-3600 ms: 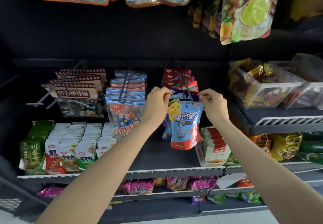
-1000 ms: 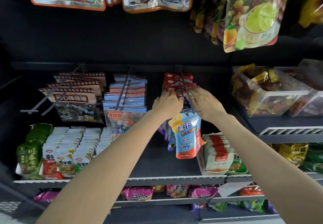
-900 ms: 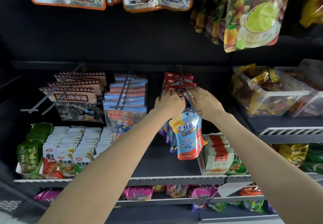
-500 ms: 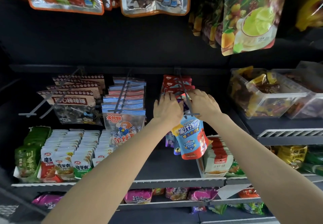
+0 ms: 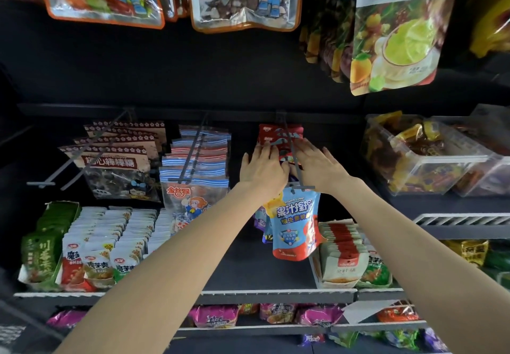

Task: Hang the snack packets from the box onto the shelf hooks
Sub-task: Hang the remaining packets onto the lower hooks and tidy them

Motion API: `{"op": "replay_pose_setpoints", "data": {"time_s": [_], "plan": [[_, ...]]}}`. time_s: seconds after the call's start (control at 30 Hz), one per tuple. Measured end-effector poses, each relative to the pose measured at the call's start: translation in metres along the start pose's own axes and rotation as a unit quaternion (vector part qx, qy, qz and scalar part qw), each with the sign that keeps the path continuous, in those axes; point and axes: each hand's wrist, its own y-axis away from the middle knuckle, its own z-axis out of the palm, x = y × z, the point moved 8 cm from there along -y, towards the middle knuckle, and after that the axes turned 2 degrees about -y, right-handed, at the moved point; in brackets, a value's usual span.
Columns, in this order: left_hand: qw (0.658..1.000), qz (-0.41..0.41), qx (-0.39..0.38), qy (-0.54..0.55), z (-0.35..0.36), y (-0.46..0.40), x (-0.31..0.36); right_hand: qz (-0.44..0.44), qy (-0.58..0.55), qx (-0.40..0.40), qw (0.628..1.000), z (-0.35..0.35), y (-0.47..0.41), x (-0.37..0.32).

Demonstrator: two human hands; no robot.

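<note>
Shelf room is tight: the hook [image 5: 293, 160] runs between the striped packets [image 5: 197, 160] on the left and a clear bin [image 5: 425, 157] on the right, with a bare dark shelf [image 5: 242, 265] below. Both arms reach far in. The left hand [image 5: 262, 168] and right hand [image 5: 317, 166] lie with straight fingers spread on the red packets [image 5: 278, 135]. The blue packet [image 5: 294, 224], printed "VITAMIN GUMMY", hangs at the hook's near end, just below both wrists.
</note>
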Motion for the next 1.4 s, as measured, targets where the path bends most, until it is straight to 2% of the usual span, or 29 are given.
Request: {"op": "replay_pose_setpoints", "data": {"time_s": [0.23, 0.43, 0.6, 0.83, 0.93, 1.07, 1.4], "plan": [[1.0, -0.003, -0.002, -0.028, 0.005, 0.001, -0.004, 0.033, -0.012, -0.037, 0.999, 0.009, -0.002, 0.004], [0.997, 0.0, 0.07, -0.043, -0.003, 0.007, 0.0, 0.037, -0.014, -0.029, 0.999, 0.005, 0.001, 0.005], [0.997, -0.012, 0.068, -0.021, -0.003, 0.007, 0.0, 0.046, -0.027, -0.047, 0.997, 0.01, 0.001, 0.006], [0.994, -0.032, 0.077, 0.065, -0.015, -0.002, -0.003, 0.009, -0.043, 0.037, 0.998, -0.013, 0.006, 0.0], [0.996, -0.022, 0.049, 0.065, -0.011, -0.013, 0.002, 0.003, -0.045, 0.06, 0.997, -0.018, -0.001, -0.002], [0.998, -0.036, -0.027, 0.048, 0.005, -0.018, 0.002, 0.0, -0.032, 0.019, 0.999, -0.006, -0.01, -0.001], [1.0, -0.025, -0.011, 0.011, 0.006, -0.022, -0.001, -0.015, -0.043, 0.004, 0.999, 0.002, -0.018, 0.006]]}}
